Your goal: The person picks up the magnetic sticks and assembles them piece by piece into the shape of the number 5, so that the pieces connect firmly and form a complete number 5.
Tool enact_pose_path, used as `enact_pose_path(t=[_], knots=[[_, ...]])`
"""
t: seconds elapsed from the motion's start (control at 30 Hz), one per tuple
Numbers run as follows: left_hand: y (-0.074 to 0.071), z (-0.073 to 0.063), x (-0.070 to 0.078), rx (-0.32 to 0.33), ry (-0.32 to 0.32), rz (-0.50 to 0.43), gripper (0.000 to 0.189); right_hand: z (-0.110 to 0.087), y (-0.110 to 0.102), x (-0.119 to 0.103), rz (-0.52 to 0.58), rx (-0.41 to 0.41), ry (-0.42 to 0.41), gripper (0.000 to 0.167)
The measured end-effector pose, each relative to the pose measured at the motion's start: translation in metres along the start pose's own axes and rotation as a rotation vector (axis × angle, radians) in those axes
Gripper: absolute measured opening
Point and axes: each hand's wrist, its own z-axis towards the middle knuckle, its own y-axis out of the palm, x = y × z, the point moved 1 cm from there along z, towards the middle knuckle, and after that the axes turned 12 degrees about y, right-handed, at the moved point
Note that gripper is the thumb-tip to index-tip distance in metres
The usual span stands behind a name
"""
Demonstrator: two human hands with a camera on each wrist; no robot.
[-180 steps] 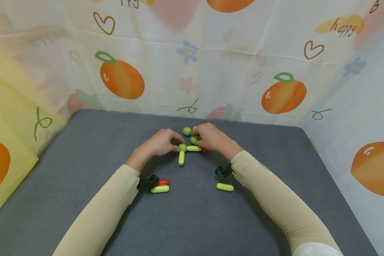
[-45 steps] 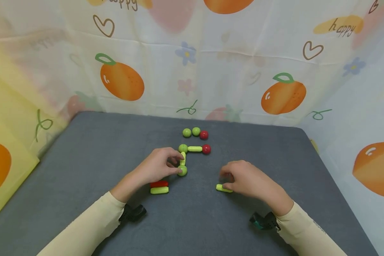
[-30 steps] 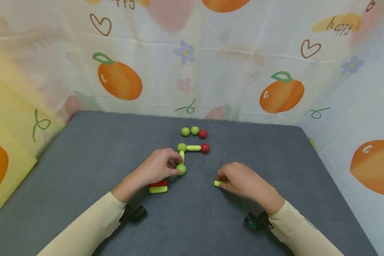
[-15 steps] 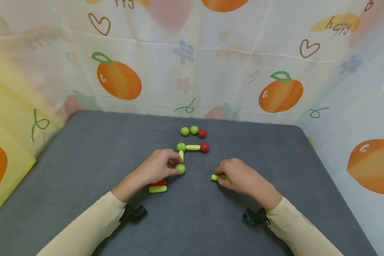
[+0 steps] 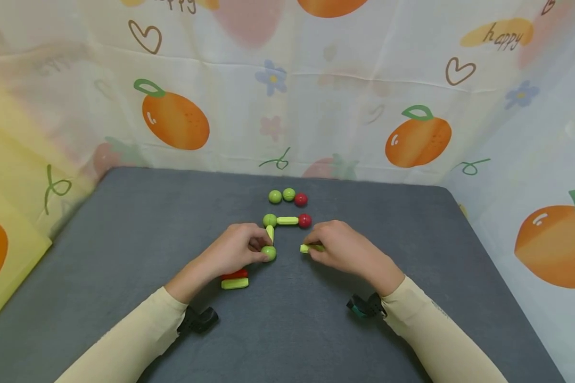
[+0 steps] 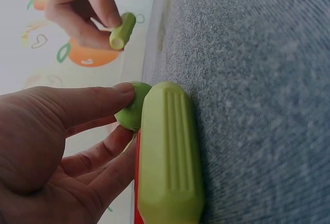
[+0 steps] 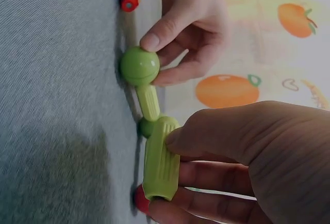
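My left hand (image 5: 239,247) pinches a green ball (image 5: 269,254) between thumb and fingers. That ball sits at the near end of a joined piece: a yellow-green rod (image 5: 270,233) leads back to a second green ball (image 5: 270,220), where another yellow-green rod (image 5: 287,221) runs right to a red ball (image 5: 304,221). To the right, my right hand (image 5: 346,254) holds a loose yellow-green magnetic rod (image 7: 162,162) between thumb and fingers. In the head view its left end points toward the pinched ball, with a gap between them.
Behind the joined piece, two green balls (image 5: 275,197) and a red ball (image 5: 301,199) lie in a row. A yellow-green rod (image 5: 235,283) and a red rod (image 5: 236,274) lie beside my left hand. A fruit-print cloth (image 5: 330,122) hangs behind the grey table (image 5: 287,340).
My right hand has picked up the loose rod at the right and carried it left and away from me. Earlier, my left hand moved from the far green ball to the near one, now joined on.
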Motion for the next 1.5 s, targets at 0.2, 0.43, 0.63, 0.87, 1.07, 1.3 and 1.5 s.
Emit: enact_pose_path(t=[0.2,0.43,0.63,0.87,1.07,1.3,1.5], knots=[[0.000,0.002,0.000,0.006,0.009,-0.003,0.017,0.012,0.002,-0.007,0.009,-0.028,0.014,0.012],[0.000,0.003,-0.001,0.003,0.005,0.000,0.018,0.023,0.008,-0.011,0.000,-0.035,-0.041,0.010],[-0.001,0.004,-0.002,-0.002,0.007,0.007,0.017,0.026,0.019,-0.010,0.002,-0.050,-0.046,0.014],[-0.001,0.005,0.001,-0.005,-0.020,0.001,0.019,0.029,0.027,-0.013,-0.005,-0.059,-0.066,0.015],[-0.001,0.004,0.000,-0.005,-0.014,0.003,0.019,0.031,0.035,-0.015,0.019,-0.063,-0.071,0.016],[-0.003,0.005,-0.001,-0.005,0.004,-0.007,0.018,0.032,0.039,-0.013,0.057,-0.053,-0.059,0.016],[-0.002,0.005,0.000,-0.010,-0.003,-0.013,0.017,0.032,0.038,-0.015,0.047,-0.059,-0.056,0.016]])
